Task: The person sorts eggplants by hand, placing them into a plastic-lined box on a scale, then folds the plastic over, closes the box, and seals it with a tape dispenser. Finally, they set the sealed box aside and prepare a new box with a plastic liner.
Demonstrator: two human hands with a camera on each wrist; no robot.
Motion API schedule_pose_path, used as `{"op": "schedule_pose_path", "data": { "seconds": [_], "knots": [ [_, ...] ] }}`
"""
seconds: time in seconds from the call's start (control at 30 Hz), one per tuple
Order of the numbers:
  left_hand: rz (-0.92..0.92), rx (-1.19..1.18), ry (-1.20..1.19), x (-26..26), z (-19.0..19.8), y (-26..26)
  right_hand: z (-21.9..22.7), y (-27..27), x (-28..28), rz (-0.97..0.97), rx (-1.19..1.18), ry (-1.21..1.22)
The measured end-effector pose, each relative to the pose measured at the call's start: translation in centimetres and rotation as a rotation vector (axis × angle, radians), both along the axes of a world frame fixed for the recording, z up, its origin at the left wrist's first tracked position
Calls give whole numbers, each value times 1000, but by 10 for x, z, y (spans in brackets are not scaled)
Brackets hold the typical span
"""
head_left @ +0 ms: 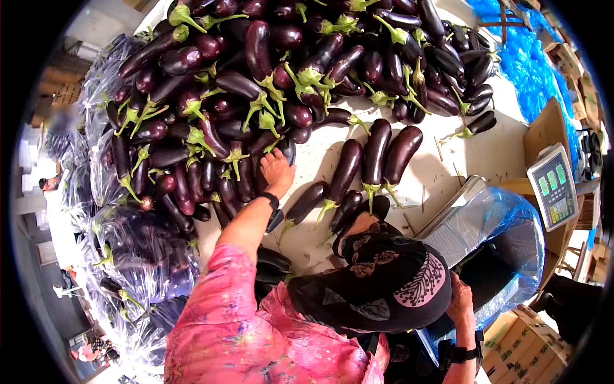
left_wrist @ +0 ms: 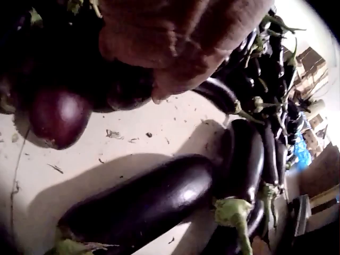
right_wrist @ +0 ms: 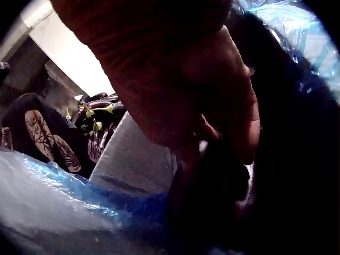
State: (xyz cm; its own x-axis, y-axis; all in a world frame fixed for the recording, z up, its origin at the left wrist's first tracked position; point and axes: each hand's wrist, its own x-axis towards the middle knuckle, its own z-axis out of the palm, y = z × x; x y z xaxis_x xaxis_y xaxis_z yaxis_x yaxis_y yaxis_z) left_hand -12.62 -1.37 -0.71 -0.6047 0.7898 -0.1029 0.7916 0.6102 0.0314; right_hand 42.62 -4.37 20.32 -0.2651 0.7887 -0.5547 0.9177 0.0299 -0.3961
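Observation:
My left hand (head_left: 278,171) reaches to the near edge of a big pile of eggplants (head_left: 211,128), its fingers on a dark eggplant (head_left: 288,151). In the left wrist view the palm and thumb of the left hand (left_wrist: 180,48) cover whatever lies under the fingers, so I cannot tell how they grip. To the right, my right hand (head_left: 460,299) is over a container lined with blue plastic film (head_left: 511,211). Close up, the fingers of the right hand (right_wrist: 196,101) bend round a dark, glossy eggplant (right_wrist: 245,199), mostly in shadow.
Several loose eggplants (head_left: 374,153) lie on the white table (head_left: 435,185). A digital scale (head_left: 554,185) stands at the right by a cardboard box (head_left: 543,131). Clear plastic bags (head_left: 147,275) line the left side. A black patterned cap (head_left: 377,275) covers part of the near table. Cartons (head_left: 527,345) sit lower right.

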Motion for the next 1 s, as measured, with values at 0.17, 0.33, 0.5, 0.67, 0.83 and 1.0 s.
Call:
{"op": "schedule_pose_path", "data": {
  "seconds": [0.17, 0.33, 0.5, 0.67, 0.83, 1.0],
  "knots": [
    [107, 35, -27, -4, -7, 14, 0, -3, -2, -1, 72, 1],
    [182, 155, -534, -4, 20, -18, 2, -1, -7, 25, 72, 8],
    [417, 371, -1128, 19, 39, -42, -9, -3, 0, 84, 134, 13],
    [435, 301, -833, 28, -19, 9, -18, -5, 9, 114, 130, 1],
    [743, 190, -2386, 18, 79, -22, -16, -5, 7, 58, 112, -16],
    [399, 250, -2598, 38, 130, -77, -26, -5, 10, 125, 111, -69]
  ]
}}
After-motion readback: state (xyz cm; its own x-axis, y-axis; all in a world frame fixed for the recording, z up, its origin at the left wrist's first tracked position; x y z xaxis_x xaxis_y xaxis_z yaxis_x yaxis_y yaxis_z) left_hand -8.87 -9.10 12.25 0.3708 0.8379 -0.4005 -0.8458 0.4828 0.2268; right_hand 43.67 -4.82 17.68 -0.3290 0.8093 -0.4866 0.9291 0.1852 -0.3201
